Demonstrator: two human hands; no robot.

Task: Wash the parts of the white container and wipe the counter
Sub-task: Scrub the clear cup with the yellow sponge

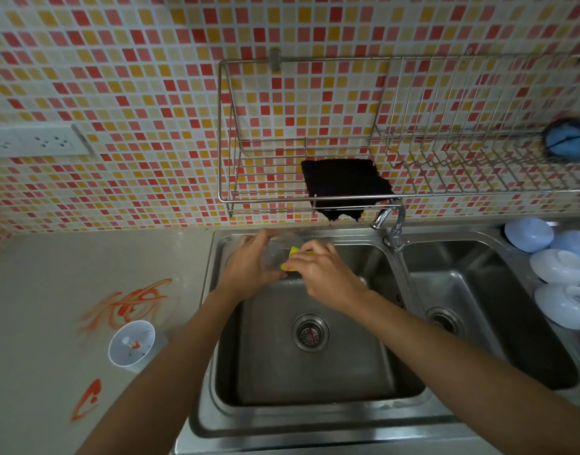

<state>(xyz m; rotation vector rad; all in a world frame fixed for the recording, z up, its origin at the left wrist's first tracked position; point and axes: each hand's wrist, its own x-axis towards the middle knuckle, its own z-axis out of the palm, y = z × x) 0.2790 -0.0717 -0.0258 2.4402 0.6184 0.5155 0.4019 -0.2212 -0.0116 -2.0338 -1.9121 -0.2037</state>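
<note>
Two bare hands work above the far end of the left basin of a steel double sink (314, 418). The left hand (249, 270) has its grip curled round a clear, rounded container part (277, 252), holding it over the basin. The right hand (324, 274) has its grip pinched on a yellow sponge (291, 257), which is pressed against the clear part.

On the grey counter (52, 284) to the left of the sink stands a white cup-shaped container (132, 346), upright, with orange specks inside. Orange smears (131, 303) streak the counter just behind it, and another orange mark (86, 400) lies nearer the front edge.

A chrome tap (392, 224) rises at the divider between the two basins. On the tiled wall above hangs a wire rack (314, 133), with a dark cloth (344, 185) draped over its front rail. Several pale blue and white bowls (557, 274) sit overturned on the ledge right of the second basin. A white socket strip (36, 141) is fixed to the wall at the left.
</note>
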